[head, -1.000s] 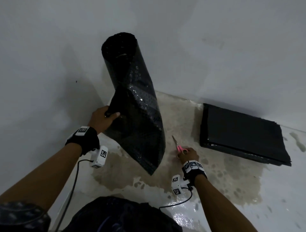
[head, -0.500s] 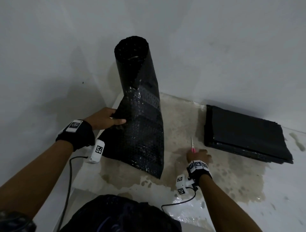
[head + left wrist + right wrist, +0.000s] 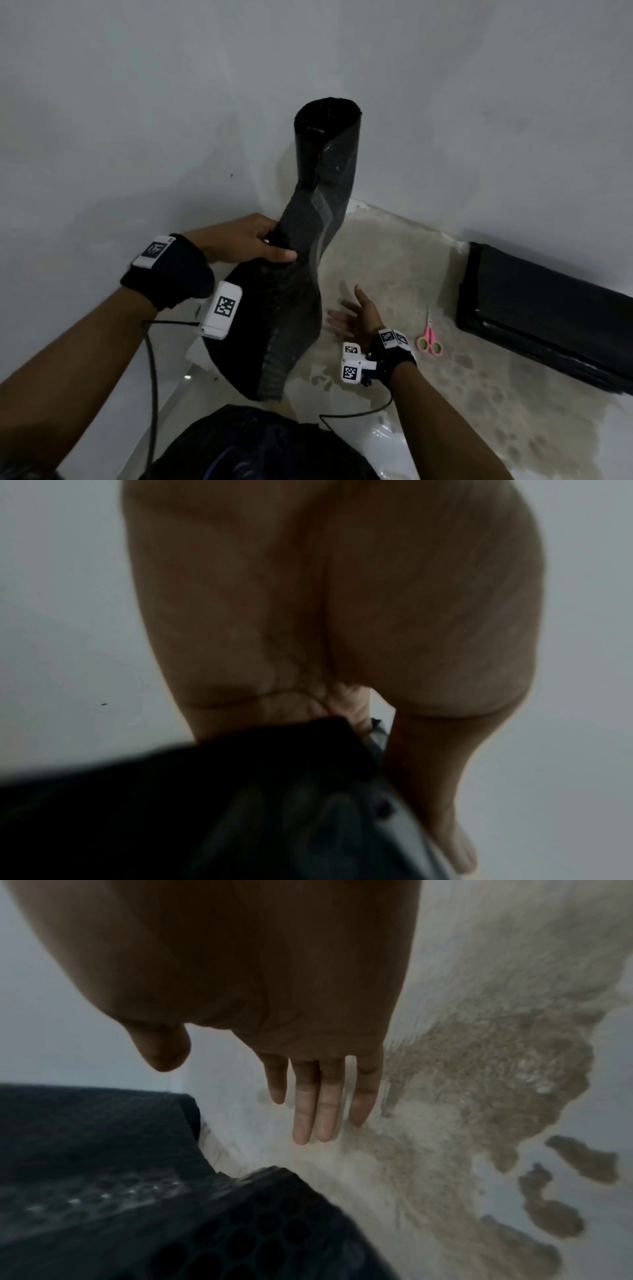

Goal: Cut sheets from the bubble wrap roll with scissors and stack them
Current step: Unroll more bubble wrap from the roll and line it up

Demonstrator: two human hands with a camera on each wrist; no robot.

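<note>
- Wrap point(image 3: 291, 308) hangs loose off the roll point(image 3: 329, 144), just left of the spread, empty right hand point(image 3: 356, 318).
- Left hand point(image 3: 239, 240) pinches its edge; unrolling step, likely.
- Scissors point(image 3: 429, 337) lie right of the roll; fetch them next.
- Stack point(image 3: 548, 318) beyond.

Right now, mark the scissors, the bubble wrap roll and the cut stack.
scissors point(image 3: 429, 340), head view, on the pink handles.
bubble wrap roll point(image 3: 337, 154), head view, on the upright rolled part.
cut stack point(image 3: 548, 308), head view, on the top sheet.
</note>
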